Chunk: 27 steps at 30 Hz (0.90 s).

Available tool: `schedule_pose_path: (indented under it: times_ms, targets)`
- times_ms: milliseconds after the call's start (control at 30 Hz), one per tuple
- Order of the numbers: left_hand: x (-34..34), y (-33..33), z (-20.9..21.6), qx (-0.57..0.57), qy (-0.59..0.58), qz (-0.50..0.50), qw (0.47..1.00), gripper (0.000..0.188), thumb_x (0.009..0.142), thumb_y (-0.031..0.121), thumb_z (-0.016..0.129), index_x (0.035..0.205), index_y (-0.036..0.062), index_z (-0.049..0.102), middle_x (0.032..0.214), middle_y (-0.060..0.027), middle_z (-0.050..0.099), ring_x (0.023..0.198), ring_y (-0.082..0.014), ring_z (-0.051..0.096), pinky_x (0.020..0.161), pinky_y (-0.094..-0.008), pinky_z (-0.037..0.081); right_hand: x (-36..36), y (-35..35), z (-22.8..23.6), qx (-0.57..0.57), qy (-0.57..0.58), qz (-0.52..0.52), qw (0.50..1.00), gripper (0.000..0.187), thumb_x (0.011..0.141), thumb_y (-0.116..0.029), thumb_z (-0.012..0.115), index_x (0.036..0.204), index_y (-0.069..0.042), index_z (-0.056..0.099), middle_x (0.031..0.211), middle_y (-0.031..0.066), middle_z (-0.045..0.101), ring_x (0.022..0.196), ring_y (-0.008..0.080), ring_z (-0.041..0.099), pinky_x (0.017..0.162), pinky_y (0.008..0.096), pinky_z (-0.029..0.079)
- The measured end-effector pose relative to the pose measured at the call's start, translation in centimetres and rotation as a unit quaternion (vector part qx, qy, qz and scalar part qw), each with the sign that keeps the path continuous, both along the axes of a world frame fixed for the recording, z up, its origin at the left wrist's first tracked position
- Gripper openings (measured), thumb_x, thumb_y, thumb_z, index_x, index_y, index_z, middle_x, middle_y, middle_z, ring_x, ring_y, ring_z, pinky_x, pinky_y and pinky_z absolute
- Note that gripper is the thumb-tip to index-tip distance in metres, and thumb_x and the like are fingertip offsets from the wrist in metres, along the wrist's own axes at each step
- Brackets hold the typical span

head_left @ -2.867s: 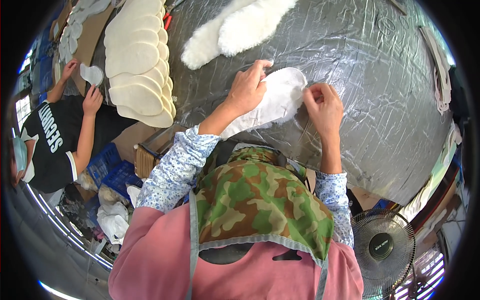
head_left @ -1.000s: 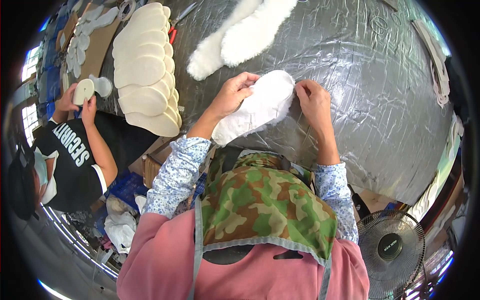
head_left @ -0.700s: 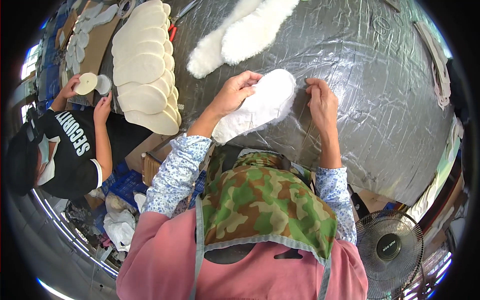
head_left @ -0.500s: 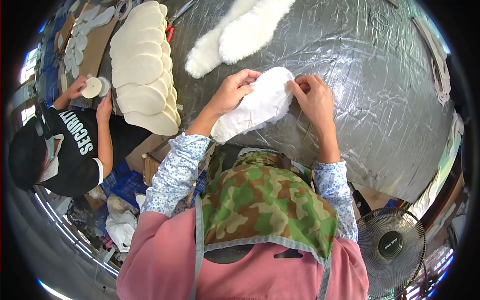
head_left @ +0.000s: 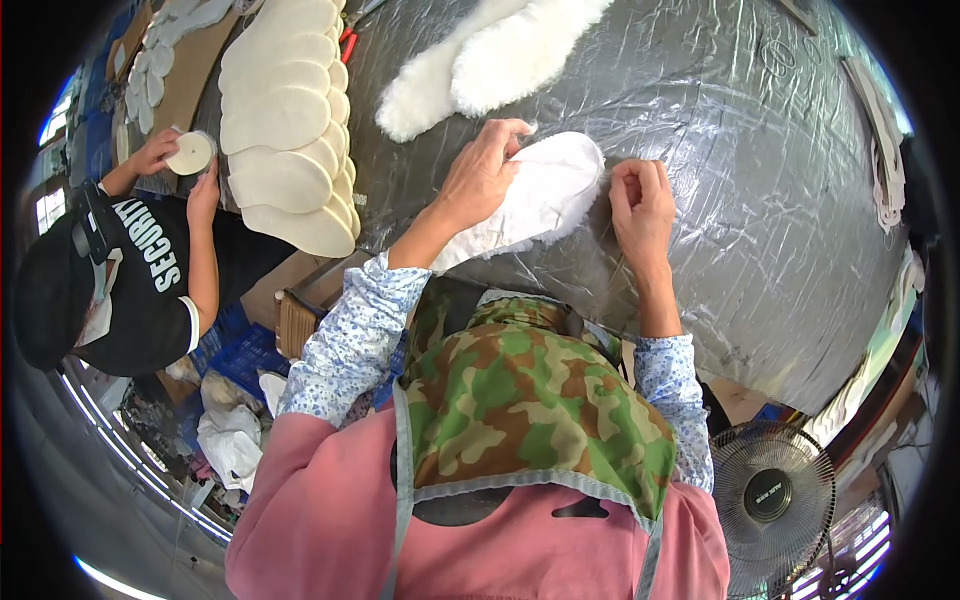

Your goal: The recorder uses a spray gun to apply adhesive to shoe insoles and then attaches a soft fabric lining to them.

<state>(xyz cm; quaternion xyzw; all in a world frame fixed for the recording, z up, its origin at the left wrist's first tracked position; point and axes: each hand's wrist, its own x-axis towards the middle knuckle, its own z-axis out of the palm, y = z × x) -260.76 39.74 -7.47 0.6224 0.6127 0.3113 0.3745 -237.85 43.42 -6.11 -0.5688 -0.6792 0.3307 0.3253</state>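
Note:
A white fleece insole [head_left: 545, 190] lies on the silver-grey table cover, smooth side up, with fluffy pile showing along its edge. My left hand [head_left: 480, 175] is closed on its left edge, and a small white tuft shows by the fingertips. Just off the insole's right edge is my right hand [head_left: 643, 205], thumb and fingers pressed together; whatever they may pinch is hidden. Beyond my hands lie two fluffy white insoles, the nearer one [head_left: 515, 70] partly over the other [head_left: 425, 95].
Overlapping cream insole pieces [head_left: 275, 110] are stacked on the left, beside red-handled scissors [head_left: 348, 45]. A co-worker [head_left: 140, 260] at far left holds round cream discs [head_left: 190, 153]. Pale strips [head_left: 880, 150] hang over the right edge; a black fan [head_left: 770, 495] stands at lower right.
My right hand has come off the insole's edge and moved right, fingers still pressed together. My left hand has shifted slightly up along the left edge. The co-worker's discs now overlap more.

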Motion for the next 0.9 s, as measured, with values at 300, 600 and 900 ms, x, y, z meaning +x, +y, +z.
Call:
schedule_pose_path:
  times_ms: [300, 600, 900]
  targets:
    - [-0.2, 0.0, 0.4, 0.081, 0.003, -0.032, 0.996, 0.036, 0.079, -0.007, 0.054, 0.110, 0.0089, 0.055, 0.109, -0.0087, 0.046, 0.092, -0.0224, 0.050, 0.081, -0.0329, 0.044, 0.1, -1.0, 0.4, 0.058, -0.010, 0.191, 0.980, 0.031, 0.070, 0.005, 0.062, 0.097, -0.010, 0.068, 0.097, 0.0053, 0.063, 0.085, 0.0241, 0.062, 0.074, 0.0344, 0.050]
    - [-0.4, 0.3, 0.2, 0.063, 0.016, -0.055, 0.996, 0.027, 0.082, -0.004, 0.051, 0.104, 0.0089, 0.062, 0.096, -0.0083, 0.054, 0.097, -0.0280, 0.053, 0.086, -0.0381, 0.042, -0.1, -1.4, 0.8, 0.045, -0.051, 0.206, 0.976, 0.023, 0.072, -0.005, 0.068, 0.093, -0.012, 0.066, 0.082, 0.0026, 0.059, 0.075, 0.0209, 0.060, 0.067, 0.0326, 0.046]
    - [-0.3, 0.0, 0.5, 0.047, 0.011, -0.054, 0.997, 0.027, 0.083, -0.002, 0.051, 0.105, 0.0100, 0.062, 0.094, -0.0082, 0.055, 0.093, -0.0283, 0.055, 0.085, -0.0388, 0.042, -0.3, -1.4, 0.7, 0.023, -0.090, 0.200, 0.975, 0.018, 0.073, -0.006, 0.068, 0.090, -0.011, 0.063, 0.080, 0.0029, 0.058, 0.074, 0.0210, 0.062, 0.067, 0.0336, 0.047]
